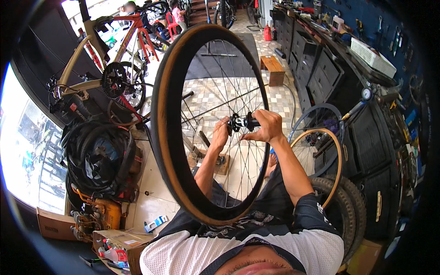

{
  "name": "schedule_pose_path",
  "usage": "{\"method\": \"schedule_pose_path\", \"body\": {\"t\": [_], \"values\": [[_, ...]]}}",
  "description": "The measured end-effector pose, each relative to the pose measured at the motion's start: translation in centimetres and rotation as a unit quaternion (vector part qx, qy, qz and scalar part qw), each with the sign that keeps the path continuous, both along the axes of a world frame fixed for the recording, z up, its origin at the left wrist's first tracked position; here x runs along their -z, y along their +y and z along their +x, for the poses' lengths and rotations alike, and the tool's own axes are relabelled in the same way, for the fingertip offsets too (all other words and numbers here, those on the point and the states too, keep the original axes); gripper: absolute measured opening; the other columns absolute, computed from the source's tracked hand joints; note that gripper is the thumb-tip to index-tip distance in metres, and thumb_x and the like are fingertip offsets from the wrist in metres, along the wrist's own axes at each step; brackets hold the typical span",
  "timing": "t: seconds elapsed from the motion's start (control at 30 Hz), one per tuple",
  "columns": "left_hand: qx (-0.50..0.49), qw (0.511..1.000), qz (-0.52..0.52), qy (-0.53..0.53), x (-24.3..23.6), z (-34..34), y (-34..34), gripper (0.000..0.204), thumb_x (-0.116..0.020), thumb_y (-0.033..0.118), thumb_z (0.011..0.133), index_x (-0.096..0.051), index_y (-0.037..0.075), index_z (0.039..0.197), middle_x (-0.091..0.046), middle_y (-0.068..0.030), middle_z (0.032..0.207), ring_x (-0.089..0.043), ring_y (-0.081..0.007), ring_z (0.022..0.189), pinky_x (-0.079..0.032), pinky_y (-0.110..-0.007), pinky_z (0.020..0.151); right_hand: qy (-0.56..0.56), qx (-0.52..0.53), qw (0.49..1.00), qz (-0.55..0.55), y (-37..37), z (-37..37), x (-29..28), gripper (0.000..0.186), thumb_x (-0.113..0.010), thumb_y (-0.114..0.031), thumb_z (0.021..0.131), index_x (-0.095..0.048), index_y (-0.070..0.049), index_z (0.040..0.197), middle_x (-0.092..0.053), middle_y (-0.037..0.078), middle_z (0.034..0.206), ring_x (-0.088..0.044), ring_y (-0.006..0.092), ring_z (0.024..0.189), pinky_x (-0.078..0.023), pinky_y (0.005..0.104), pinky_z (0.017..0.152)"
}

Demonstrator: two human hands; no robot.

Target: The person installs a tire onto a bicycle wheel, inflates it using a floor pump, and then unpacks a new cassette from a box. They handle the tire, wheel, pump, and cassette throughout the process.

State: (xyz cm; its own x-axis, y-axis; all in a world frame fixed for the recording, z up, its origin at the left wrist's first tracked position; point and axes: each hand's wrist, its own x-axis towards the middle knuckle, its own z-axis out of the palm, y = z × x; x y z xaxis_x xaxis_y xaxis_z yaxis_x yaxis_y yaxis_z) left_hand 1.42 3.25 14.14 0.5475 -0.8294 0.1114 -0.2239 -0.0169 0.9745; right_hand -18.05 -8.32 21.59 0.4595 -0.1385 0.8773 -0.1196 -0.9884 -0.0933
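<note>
Pinching opposite ends of the hub (238, 123), the left hand (221, 134) and right hand (269, 126) are holding the wheel (159, 119) so its rim (179, 123) is circling their grip, the tire (168, 87) and spokes (239, 160) already looking fitted, though it is sitting apart from the tan frame (89, 85) leftward.

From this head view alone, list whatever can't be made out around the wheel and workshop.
All in the head view:
Hub ends: largely covered by the left fingers and right fingers.
Round gauge: dial too small to read.
Knobby tires: partly behind the right sleeve.
Wearer's head: mostly cut off by the lower edge.
</note>
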Motion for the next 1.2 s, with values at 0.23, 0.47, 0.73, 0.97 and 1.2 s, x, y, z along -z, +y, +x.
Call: {"method": "schedule_pose_path", "body": {"t": [0.23,0.47,0.73,0.97,1.2], "values": [[0.006,0.998,-0.006,0.066,2.5,0.3,-4.1,0.047,-0.044,0.036,0.108,-0.061,0.003,0.081,-0.056,-0.0063,0.065,-0.049,-0.015,0.056,-0.041,-0.036,0.053,0.137,0.112,0.886,0.429,-4.6,3.3,4.1,0.091,-0.053,-0.096,0.078,-0.061,-0.005,0.073,-0.06,0.014,0.06,-0.061,0.0329,0.052,-0.049,0.0447,0.058],[-0.02,0.99,0.119,0.067,8.0,4.6,-6.9,0.046,-0.045,0.037,0.101,-0.056,0.0,0.075,-0.048,-0.0104,0.058,-0.041,-0.0203,0.046,-0.037,-0.041,0.046,0.132,-0.025,0.537,0.833,-5.7,3.9,8.7,0.042,-0.052,-0.053,0.106,-0.062,-0.015,0.092,-0.046,0.0,0.061,-0.028,0.0078,0.041,-0.018,0.0282,0.038],[-0.016,0.98,0.127,0.151,7.7,0.7,-7.2,0.045,-0.049,0.039,0.1,-0.055,0.004,0.072,-0.045,-0.0036,0.057,-0.044,-0.0175,0.044,-0.037,-0.038,0.042,0.0,0.029,0.612,0.79,-6.9,3.1,15.6,0.042,-0.051,-0.041,0.101,-0.055,-0.008,0.075,-0.046,0.002,0.056,-0.033,0.0126,0.037,-0.024,0.0349,0.035],[0.018,0.978,0.118,0.169,7.8,0.4,-7.5,0.047,-0.047,0.041,0.103,-0.052,0.005,0.072,-0.042,-0.0027,0.056,-0.041,-0.0172,0.043,-0.037,-0.038,0.042,0.004,0.037,0.65,0.759,-7.7,2.7,15.9,0.043,-0.051,-0.04,0.099,-0.05,-0.009,0.07,-0.044,0.001,0.054,-0.037,0.0152,0.039,-0.027,0.0367,0.035],[-0.007,0.98,0.112,0.163,8.9,1.4,-6.3,0.049,-0.047,0.042,0.103,-0.052,0.004,0.073,-0.042,-0.0027,0.056,-0.041,-0.0176,0.044,-0.037,-0.038,0.043,0.054,0.065,0.647,0.758,-5.5,3.6,13.3,0.044,-0.051,-0.041,0.099,-0.055,-0.006,0.073,-0.046,0.004,0.055,-0.039,0.0164,0.04,-0.028,0.0384,0.036]]}}
